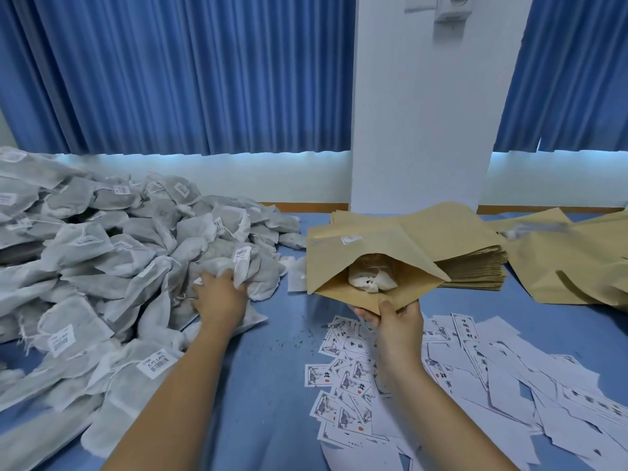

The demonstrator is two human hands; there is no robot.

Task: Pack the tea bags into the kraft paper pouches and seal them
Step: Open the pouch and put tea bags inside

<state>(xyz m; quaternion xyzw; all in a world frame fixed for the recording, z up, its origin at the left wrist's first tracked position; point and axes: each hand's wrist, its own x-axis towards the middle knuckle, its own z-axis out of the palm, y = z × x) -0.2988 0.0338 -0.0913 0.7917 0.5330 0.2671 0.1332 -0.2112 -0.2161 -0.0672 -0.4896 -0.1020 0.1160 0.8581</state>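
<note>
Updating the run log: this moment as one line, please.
left hand: grips loose tea bag | right hand: holds open kraft pouch | packed tea bag: inside pouch | seal: not yet

Worktop [278, 351] left: tea bag pile [119, 253], with the left hand [221, 299] in its right edge.
Centre: open pouch [339, 263] with one tea bag [372, 277] in it, right hand [394, 319] at its near edge.
Behind and right: pouch stack [472, 266].
Near right: paper labels [475, 375], spread flat.

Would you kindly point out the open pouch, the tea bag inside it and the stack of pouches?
Open pouch [343, 263]: head view, upper panel.
Tea bag [372, 277]: head view, its middle.
Stack of pouches [472, 266]: head view, layered front edge.
</note>
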